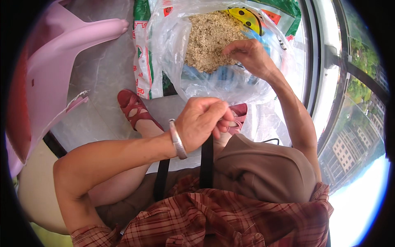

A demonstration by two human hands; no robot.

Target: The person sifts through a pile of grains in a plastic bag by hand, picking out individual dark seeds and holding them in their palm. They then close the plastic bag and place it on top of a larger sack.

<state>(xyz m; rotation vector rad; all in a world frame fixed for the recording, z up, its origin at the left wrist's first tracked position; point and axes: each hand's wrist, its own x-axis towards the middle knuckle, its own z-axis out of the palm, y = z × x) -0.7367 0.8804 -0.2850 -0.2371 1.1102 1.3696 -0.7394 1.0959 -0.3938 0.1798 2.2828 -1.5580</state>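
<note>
A heap of pale brown, seed-like grains (213,40) lies in an open clear plastic bag (168,46) in front of me. My right hand (251,57) is at the heap's right edge, its fingers bent and the tips at the grains. Whether a few grains are pinched there is too small to tell. Closer to my body, my left hand (203,120) hovers over the near rim of the bag, thumb laid against curled fingers. What it may hold is hidden by those fingers. A silver bracelet (177,140) circles the left wrist.
Under the clear bag lies a printed green-and-white woven sack (143,61). A pink plastic chair-like object (58,58) stands on the grey tiled floor (98,71) at left. My red shoes (132,106) flank the sack's near edge. A window frame (311,61) runs along the right.
</note>
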